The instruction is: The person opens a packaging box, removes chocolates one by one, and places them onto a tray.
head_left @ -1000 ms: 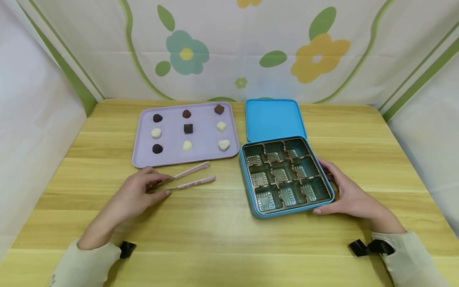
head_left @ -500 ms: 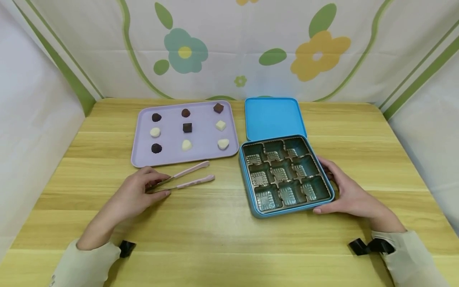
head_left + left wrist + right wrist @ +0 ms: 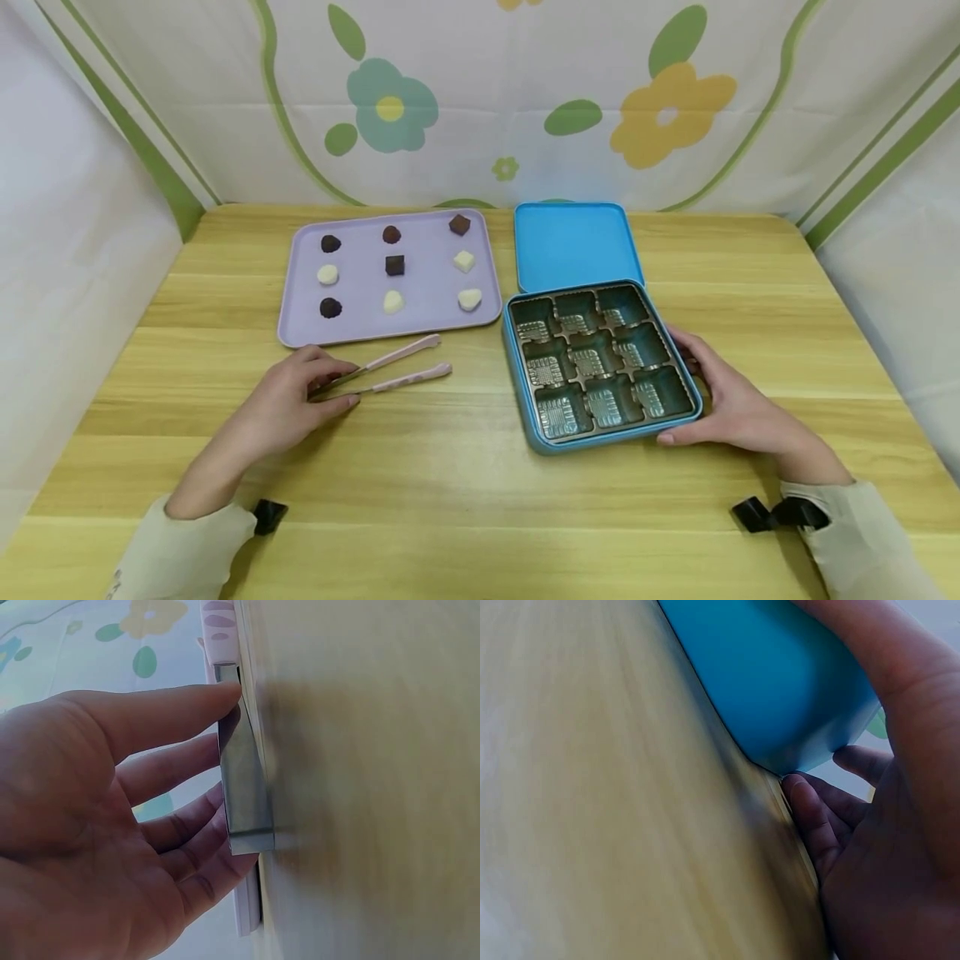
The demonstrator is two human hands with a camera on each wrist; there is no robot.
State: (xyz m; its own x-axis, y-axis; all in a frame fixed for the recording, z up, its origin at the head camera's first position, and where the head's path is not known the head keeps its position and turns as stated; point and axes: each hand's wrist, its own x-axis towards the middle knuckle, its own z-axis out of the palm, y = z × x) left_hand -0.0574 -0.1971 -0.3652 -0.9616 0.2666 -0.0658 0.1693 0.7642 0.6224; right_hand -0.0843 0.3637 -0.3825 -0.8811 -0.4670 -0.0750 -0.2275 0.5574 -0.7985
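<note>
My left hand (image 3: 337, 385) lies on the wooden table and pinches the metal end of the pink tongs (image 3: 397, 372) between thumb and fingers. The left wrist view shows that metal end (image 3: 244, 787) against my fingers (image 3: 161, 720). My right hand (image 3: 708, 392) grips the right side of the open blue box (image 3: 525, 417), thumb at its front corner. The right wrist view shows the box wall (image 3: 780, 675) inside my curled hand (image 3: 900, 825). The box's dark insert (image 3: 592, 362) has several empty compartments.
A lilac tray (image 3: 360, 329) at the back left carries several dark and white chocolates (image 3: 394, 265) in rows. The blue lid (image 3: 576, 246) lies flat behind the box. White flowered curtains wall in the table on three sides.
</note>
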